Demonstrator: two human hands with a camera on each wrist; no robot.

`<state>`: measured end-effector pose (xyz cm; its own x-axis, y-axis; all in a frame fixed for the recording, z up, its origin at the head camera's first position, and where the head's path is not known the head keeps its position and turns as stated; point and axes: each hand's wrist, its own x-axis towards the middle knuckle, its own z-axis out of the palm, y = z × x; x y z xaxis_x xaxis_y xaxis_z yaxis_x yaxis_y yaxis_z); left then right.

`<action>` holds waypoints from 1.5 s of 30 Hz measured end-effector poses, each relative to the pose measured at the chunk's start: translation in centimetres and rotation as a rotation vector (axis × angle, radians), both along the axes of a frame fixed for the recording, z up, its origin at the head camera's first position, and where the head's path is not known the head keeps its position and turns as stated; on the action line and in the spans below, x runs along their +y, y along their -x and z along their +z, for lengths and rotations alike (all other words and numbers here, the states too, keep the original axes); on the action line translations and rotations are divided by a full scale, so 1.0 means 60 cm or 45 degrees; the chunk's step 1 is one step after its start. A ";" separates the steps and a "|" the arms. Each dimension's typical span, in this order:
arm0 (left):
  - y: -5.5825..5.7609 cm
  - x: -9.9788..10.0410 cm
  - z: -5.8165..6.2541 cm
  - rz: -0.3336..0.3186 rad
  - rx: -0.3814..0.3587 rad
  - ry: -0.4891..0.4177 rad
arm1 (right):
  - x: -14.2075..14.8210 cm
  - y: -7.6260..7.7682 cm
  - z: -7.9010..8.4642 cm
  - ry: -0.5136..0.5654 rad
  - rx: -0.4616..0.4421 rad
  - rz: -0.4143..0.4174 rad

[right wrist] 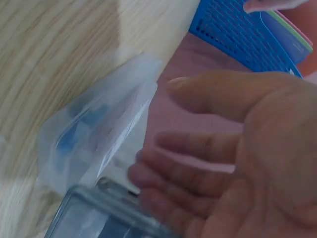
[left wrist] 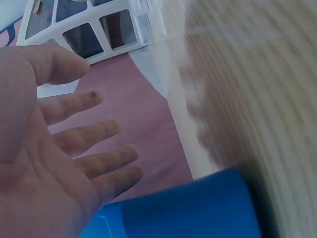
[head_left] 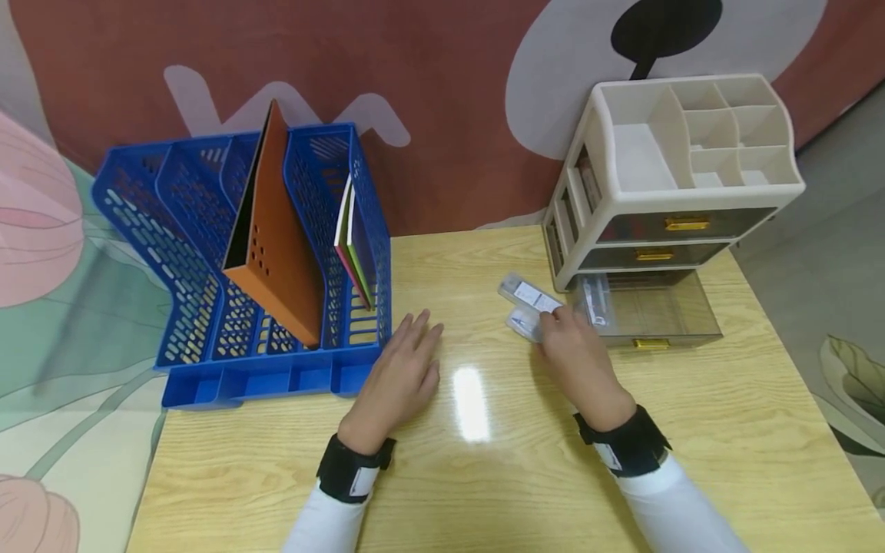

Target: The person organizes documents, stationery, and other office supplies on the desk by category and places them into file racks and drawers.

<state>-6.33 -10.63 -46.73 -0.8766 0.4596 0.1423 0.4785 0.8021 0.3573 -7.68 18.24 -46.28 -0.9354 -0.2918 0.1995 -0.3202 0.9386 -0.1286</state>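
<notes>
My right hand (head_left: pixel 579 361) is over the table beside a pulled-out clear drawer (head_left: pixel 681 307). In the right wrist view its thumb stands apart from loosely bent fingers, with nothing gripped between them. Just by its fingertips lie a flat grey translucent case (head_left: pixel 517 288) with a white label and a smaller clear case (head_left: pixel 523 324). A frosted case (right wrist: pixel 94 124) with something blue inside shows close to the hand in the right wrist view. Another clear case (head_left: pixel 596 299) is inside the drawer. My left hand (head_left: pixel 401 375), fingers extended, hovers or rests beside the blue rack; contact is unclear.
The blue file rack (head_left: pixel 356 376) at left holds an orange folder (head_left: pixel 280 230) and thin booklets (head_left: pixel 354 253). A white desktop organizer (head_left: pixel 698 196) with top compartments and dark drawers stands at back right. A patterned cloth (head_left: pixel 456 115) hangs behind the wooden table (head_left: pixel 484 491).
</notes>
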 end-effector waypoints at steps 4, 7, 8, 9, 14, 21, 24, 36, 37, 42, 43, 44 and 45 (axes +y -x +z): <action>0.002 0.003 -0.001 0.006 -0.016 -0.015 | -0.011 0.002 -0.005 -0.087 0.006 -0.058; 0.002 0.006 0.000 0.005 -0.024 -0.020 | -0.017 0.003 -0.011 -0.127 0.049 -0.087; 0.002 0.006 0.000 0.005 -0.023 -0.020 | -0.019 0.004 -0.014 -0.130 0.063 -0.095; 0.002 0.006 0.000 0.007 -0.022 -0.020 | -0.020 0.004 -0.016 -0.128 0.075 -0.099; 0.002 0.004 -0.003 0.012 -0.011 -0.028 | -0.025 0.005 -0.031 -0.107 0.069 -0.096; 0.002 0.005 -0.003 0.011 -0.021 -0.030 | -0.029 0.002 -0.047 0.002 0.039 0.034; 0.002 0.007 -0.002 0.017 -0.034 -0.027 | -0.028 -0.001 -0.049 0.083 -0.031 0.058; 0.000 0.024 -0.002 0.006 -0.167 -0.121 | -0.026 -0.003 -0.042 0.163 -0.047 0.333; 0.001 0.026 -0.002 0.009 -0.180 -0.141 | -0.028 -0.004 -0.040 0.165 -0.037 0.361; 0.004 0.033 -0.003 -0.010 -0.202 -0.316 | -0.034 -0.007 -0.023 0.194 0.024 0.460; 0.005 0.034 -0.003 -0.013 -0.214 -0.361 | -0.035 -0.007 -0.019 0.199 0.030 0.473; 0.005 0.036 -0.003 -0.013 -0.234 -0.406 | -0.036 -0.008 -0.015 0.200 0.035 0.485; 0.005 0.038 -0.003 -0.011 -0.264 -0.455 | -0.036 -0.008 -0.012 0.199 0.043 0.494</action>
<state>-6.64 -8.36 -46.94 -0.8999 0.4206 0.1151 0.3731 0.6061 0.7024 -7.17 16.05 -47.01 -0.7542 -0.5851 0.2980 -0.6527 0.7174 -0.2435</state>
